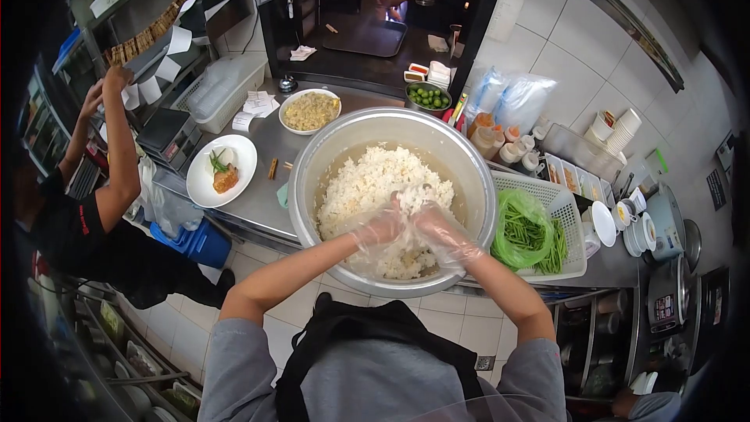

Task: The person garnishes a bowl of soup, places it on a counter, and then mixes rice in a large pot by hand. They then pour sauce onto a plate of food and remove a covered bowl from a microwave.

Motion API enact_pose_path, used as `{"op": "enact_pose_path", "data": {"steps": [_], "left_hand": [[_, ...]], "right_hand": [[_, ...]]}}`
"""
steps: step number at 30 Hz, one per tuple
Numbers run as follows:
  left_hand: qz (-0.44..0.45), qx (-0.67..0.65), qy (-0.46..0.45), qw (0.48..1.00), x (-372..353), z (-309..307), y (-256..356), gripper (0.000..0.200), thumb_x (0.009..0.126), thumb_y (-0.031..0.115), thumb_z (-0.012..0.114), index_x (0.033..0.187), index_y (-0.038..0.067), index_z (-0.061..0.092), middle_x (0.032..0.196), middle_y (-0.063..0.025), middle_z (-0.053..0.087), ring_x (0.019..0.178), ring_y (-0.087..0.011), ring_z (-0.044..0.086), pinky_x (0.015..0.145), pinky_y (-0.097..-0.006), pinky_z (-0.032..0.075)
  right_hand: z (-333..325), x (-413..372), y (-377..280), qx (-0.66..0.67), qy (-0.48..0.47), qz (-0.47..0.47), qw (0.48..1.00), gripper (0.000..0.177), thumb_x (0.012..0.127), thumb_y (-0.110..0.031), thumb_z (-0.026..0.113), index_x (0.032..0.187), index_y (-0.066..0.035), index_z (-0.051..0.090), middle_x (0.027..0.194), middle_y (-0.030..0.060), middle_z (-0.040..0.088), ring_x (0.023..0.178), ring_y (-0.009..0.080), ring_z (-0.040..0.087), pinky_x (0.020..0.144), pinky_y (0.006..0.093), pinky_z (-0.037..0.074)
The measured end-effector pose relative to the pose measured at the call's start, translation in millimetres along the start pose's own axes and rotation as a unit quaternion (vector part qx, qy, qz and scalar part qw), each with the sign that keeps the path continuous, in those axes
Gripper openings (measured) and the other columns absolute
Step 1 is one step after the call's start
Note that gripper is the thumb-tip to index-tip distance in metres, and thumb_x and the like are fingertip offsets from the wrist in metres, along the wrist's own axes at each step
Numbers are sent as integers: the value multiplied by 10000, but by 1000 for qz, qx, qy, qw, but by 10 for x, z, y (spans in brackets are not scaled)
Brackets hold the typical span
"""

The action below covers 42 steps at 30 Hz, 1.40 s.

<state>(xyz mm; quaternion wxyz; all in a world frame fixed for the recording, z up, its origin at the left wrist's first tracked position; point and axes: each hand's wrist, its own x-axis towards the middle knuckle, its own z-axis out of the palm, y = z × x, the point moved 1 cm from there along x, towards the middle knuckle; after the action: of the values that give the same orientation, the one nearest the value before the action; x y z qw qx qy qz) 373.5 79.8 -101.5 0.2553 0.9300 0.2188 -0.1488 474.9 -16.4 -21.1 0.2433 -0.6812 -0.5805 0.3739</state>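
Note:
A large metal pot [303, 158] stands in front of me, with a mound of cooked white rice [367, 180] inside. Both of my hands wear clear plastic gloves and are in the pot, close together. My left hand [383, 223] is closed around some rice, its fingers partly buried. Beside it, my right hand [434, 225] also curls round a clump of rice near the middle of the mound. Grains stick to both gloves. The fingertips are partly hidden by rice and wrinkled plastic.
Left of the pot are a bowl of fried rice [311, 112] and a plated dish [222, 172]. To the right sit a basket of green beans [576, 238] and sauce bottles [488, 141]. Limes [428, 96] are behind. A co-worker [86, 211] reaches to a shelf at left.

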Motion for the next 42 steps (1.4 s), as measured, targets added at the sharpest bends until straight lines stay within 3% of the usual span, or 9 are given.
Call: {"op": "enact_pose_path", "data": {"steps": [3, 5, 8, 12, 15, 20, 29, 32, 42], "left_hand": [[161, 228, -89, 956, -13, -92, -199, 754, 790, 226, 609, 1356, 14, 159, 972, -217, 581, 958, -334, 542, 813, -371, 424], [156, -91, 26, 983, -252, -198, -375, 749, 773, 234, 637, 1358, 55, 203, 973, -205, 587, 949, -334, 547, 822, -376, 418], [104, -52, 11, 993, -500, -642, -184, 787, 739, 314, 670, 1360, 111, 232, 1062, -193, 563, 991, -328, 529, 866, -387, 400], [64, -44, -12, 997, -257, -587, -338, 772, 765, 390, 628, 1367, 136, 217, 1197, -180, 485, 1077, -312, 480, 918, -394, 378], [99, -54, 50, 992, -313, -727, -297, 724, 798, 477, 558, 1355, 130, 252, 1253, -147, 450, 1130, -283, 455, 935, -384, 385], [145, -503, -9, 852, -515, -1008, -120, 741, 756, 499, 596, 1319, 104, 321, 1265, -146, 435, 1145, -281, 449, 953, -413, 357], [223, -665, -21, 713, -707, -688, -480, 757, 777, 520, 551, 1343, 104, 268, 1341, -117, 349, 1220, -260, 364, 986, -414, 309], [177, -716, -33, 674, -669, -483, -598, 723, 802, 483, 540, 1341, 88, 263, 1351, -115, 334, 1210, -252, 371, 990, -411, 313], [159, -816, 117, 544, -633, -496, -286, 398, 866, 285, 537, 1197, 78, 463, 1133, -81, 519, 1031, -187, 517, 886, -331, 427]], "right_hand": [[-106, 185, 395, -142, -128, -75, 979, 443, 767, -392, 592, 1002, -18, 569, 932, 167, 591, 837, 304, 553, 808, 395, 422], [-99, 366, 703, -309, -139, -92, 936, 603, 695, -461, 649, 1112, -48, 512, 1060, 156, 554, 909, 316, 548, 851, 384, 409], [-283, 259, 481, -473, -101, 22, 875, 873, 626, -511, 693, 1313, -102, 344, 1264, 133, 445, 1005, 333, 525, 911, 357, 384], [-233, 326, 833, -375, -249, 58, 891, 1005, 590, -459, 727, 1377, -139, 191, 1254, 229, 390, 1034, 355, 508, 902, 382, 393], [-349, 181, 403, -418, -78, -24, 905, 936, 626, -374, 723, 1367, -109, 217, 1170, 232, 478, 997, 327, 537, 858, 382, 425], [-301, 179, 5, 372, -9, -55, 927, 764, 760, -326, 646, 1354, -52, 252, 1026, 111, 573, 907, 231, 570, 752, 317, 457], [-620, 422, 678, 209, 31, -102, 972, 241, 816, -149, 576, 1008, -4, 566, 1174, 92, 491, 1089, 167, 474, 894, 263, 394], [-565, 296, 383, 348, 28, -308, 885, 311, 795, -137, 594, 1078, -17, 546, 1268, 102, 408, 1170, 162, 397, 943, 280, 348], [-141, 906, -631, -6, 21, -299, 954, 627, 703, -87, 630, 1288, -110, 403, 1054, 110, 589, 886, 181, 565, 794, 315, 452]]}}
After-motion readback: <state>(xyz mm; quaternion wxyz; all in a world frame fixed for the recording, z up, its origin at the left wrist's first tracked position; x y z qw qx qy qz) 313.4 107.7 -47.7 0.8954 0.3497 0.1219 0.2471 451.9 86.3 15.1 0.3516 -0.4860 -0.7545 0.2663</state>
